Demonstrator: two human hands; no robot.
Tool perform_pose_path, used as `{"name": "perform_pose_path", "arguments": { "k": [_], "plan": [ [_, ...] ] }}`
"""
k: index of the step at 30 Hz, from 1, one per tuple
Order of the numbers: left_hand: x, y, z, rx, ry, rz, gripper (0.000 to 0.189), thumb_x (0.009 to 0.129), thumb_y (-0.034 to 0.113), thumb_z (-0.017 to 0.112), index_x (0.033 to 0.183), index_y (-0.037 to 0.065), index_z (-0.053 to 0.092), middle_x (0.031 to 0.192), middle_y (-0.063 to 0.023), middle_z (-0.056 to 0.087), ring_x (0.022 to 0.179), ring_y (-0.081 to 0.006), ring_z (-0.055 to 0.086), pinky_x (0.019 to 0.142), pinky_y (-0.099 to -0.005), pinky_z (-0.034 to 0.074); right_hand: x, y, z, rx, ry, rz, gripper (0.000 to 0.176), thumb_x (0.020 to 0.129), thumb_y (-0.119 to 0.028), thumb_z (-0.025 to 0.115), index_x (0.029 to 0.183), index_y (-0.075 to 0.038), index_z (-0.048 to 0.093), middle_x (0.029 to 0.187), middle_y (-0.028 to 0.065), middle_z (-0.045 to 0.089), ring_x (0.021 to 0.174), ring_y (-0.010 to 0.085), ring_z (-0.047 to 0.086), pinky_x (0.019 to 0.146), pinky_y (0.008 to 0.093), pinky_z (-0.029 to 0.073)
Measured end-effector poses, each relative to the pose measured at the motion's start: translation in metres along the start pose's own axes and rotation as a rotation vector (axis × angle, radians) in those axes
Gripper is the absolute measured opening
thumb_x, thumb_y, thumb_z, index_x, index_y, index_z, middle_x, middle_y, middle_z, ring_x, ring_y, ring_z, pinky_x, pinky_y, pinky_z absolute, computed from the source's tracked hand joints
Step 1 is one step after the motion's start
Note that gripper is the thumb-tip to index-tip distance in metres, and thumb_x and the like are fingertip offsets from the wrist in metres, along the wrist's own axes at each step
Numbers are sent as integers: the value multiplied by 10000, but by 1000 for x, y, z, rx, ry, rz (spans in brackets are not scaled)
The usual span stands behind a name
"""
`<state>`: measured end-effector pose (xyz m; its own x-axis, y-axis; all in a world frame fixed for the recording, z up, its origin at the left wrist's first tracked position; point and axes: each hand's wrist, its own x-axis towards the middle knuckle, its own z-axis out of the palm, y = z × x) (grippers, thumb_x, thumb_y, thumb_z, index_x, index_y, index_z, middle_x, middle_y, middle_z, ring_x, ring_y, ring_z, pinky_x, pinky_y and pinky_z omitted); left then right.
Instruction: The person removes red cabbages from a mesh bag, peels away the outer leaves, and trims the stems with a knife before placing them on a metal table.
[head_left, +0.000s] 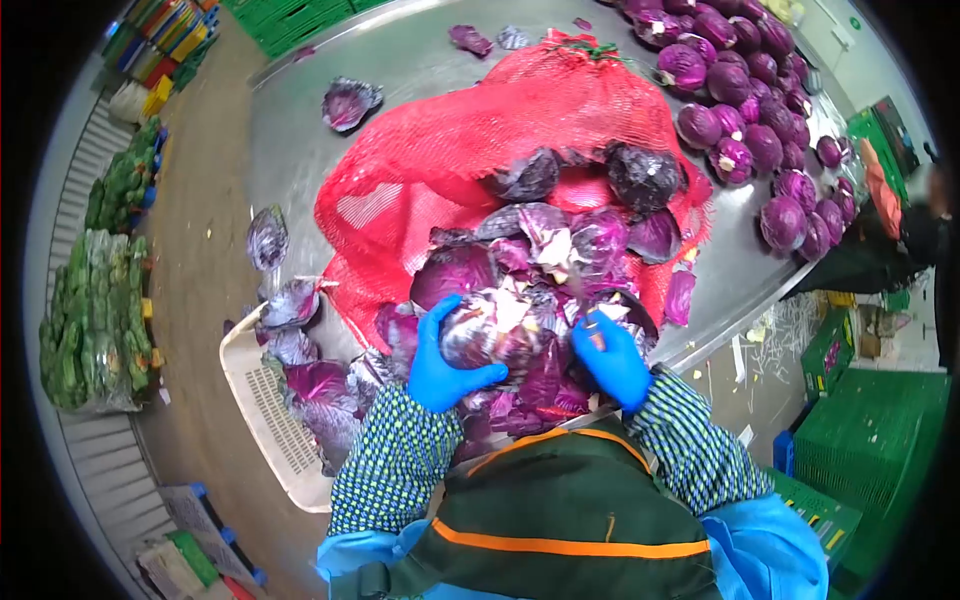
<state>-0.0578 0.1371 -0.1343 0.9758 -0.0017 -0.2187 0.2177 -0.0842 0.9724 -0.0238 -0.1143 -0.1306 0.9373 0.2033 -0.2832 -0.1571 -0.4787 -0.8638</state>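
Note:
My left hand [440,368], in a blue glove, grips the side of a red cabbage [478,335], thumb along its near side and fingers along its left. The cabbage's pale, cut-looking stem end faces up and right. Just right of it, my right hand [615,362], also gloved, is curled closed. A small brownish bit shows at its fingers; what it holds is hard to make out. Loose purple leaves [540,375] lie between and under both hands. Beyond them, a red mesh sack [430,150] lies open, with a dark whole cabbage [642,175] at its mouth.
A perforated cream crate [270,420] with leaves stands at left. Many purple cabbages [735,80] are heaped on the metal table [300,110] at far right. Green crates [865,430] stand at lower right. Another person's dark clothing [880,255] shows at right.

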Motion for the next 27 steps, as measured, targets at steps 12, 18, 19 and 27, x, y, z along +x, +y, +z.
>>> {"name": "perform_pose_path", "arguments": {
  "k": [12,18,19,27],
  "plan": [
    [-31,16,31,340,-81,108,721,753,193,733,1357,33,374,1441,-207,286,1344,-291,283,1085,-371,262,-29,4,22,179,-26,-188,573,782,-174,719,1275,-34,464,1198,143,496,1154,244,468,1000,338,354],
    [-43,13,23,503,-118,155,749,728,98,646,1386,20,298,1434,-247,272,1347,-319,274,1077,-368,279,-34,-7,30,14,-140,-336,662,716,-163,770,1283,-50,450,1269,166,422,1210,296,403,1019,369,339],
    [-42,23,25,555,-134,74,753,716,90,635,1382,12,293,1431,-267,251,1331,-361,278,1060,-387,302,-34,-5,31,39,-142,-334,669,717,-157,769,1290,-48,439,1267,155,425,1216,282,401,1025,365,331],
    [-19,-70,-62,65,227,-136,494,689,-72,474,1173,-11,552,1077,-191,615,1015,-290,581,938,-346,432,-23,4,16,229,-195,-100,657,752,-190,747,1308,-53,425,1248,130,464,1167,242,441,1017,348,336]
  ]
}}
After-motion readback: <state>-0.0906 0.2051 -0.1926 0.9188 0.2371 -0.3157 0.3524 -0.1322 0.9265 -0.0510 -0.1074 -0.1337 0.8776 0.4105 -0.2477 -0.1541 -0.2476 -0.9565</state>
